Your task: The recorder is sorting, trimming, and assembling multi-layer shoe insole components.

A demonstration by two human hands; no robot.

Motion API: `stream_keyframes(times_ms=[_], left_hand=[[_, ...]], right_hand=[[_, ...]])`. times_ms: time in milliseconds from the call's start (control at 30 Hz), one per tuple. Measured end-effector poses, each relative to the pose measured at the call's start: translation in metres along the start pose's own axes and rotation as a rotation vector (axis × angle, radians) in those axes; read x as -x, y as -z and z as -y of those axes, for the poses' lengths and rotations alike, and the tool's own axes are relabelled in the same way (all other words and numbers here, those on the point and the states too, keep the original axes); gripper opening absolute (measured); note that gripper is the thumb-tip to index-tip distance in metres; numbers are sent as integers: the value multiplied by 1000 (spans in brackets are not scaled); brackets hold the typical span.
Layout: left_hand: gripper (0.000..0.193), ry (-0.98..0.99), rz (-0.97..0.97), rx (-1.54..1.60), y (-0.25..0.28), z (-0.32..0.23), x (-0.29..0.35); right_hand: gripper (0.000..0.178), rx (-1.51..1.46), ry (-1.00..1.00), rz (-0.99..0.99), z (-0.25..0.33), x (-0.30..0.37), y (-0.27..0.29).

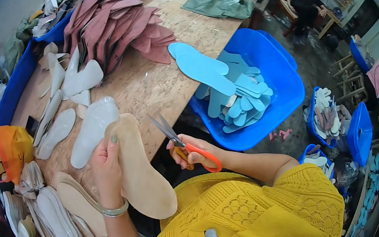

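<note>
A beige insole (pixel 141 169) is gripped near its upper end by my left hand (pixel 107 161), the thumb lying across its face. My right hand (pixel 194 154) holds a pair of scissors (pixel 172 133) with orange handles. Their blades are parted and point up and left, a short way from the insole's right edge and not touching it. Just beyond my left hand, a white insole (pixel 94 129) lies on the wooden table (pixel 165 85).
Dark red insole pieces (pixel 114 29) are heaped at the table's far side. Light blue insoles (pixel 204 68) lie at the table's right edge, above a blue bin (pixel 288 99) of more. Stacked beige insoles (pixel 77 202) stand at left. People (pixel 306 2) sit farther off.
</note>
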State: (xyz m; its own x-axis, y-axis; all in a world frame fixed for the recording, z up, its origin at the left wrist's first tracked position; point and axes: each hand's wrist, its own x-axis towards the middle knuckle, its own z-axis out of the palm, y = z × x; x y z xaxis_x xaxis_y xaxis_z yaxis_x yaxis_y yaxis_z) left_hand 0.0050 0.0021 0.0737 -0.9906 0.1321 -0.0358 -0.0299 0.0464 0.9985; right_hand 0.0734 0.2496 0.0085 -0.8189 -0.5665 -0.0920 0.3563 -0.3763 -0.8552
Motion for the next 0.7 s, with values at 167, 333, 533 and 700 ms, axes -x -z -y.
stream_keyframes(times_ms=[167, 333, 533, 700], left_hand=[[23, -13, 57, -209, -20, -17, -11], [29, -118, 107, -345, -50, -8, -24], [30, -9, 152, -165, -61, 25, -30], [30, -4, 150, -189, -65, 26, -27]], right_hand=[[58, 594, 41, -269, -11, 12, 6], [54, 760, 79, -411, -1, 26, 11], [55, 766, 81, -428, -7, 31, 13], [59, 833, 28, -512, -13, 35, 12]])
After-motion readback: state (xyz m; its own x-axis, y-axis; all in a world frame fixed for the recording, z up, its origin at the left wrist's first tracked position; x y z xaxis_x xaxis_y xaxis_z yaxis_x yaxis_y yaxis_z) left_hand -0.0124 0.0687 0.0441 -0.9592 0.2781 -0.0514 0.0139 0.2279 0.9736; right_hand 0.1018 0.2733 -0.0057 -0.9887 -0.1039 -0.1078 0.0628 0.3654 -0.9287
